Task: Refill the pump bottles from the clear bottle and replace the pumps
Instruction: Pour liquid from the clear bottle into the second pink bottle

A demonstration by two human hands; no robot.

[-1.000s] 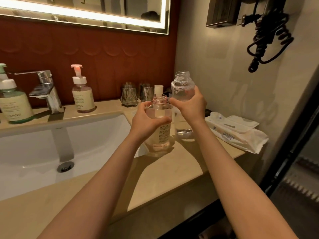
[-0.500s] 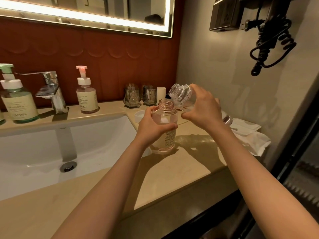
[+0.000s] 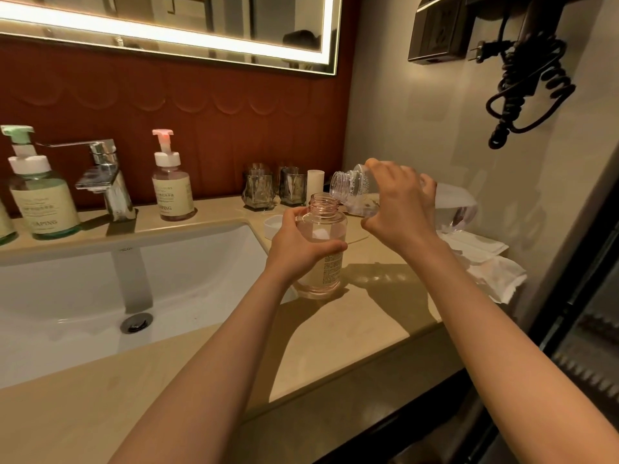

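I see the uncapped pink bottle standing on the beige counter just right of the sink. My left hand is curled round its body, and my right hand grips the clear bottle, tipped nearly flat with its open mouth just above the pink neck. Two glass tumblers stand behind, a wipes pack lies to the right, and a pink pump bottle, tap and green pump bottle line the ledge to the left.
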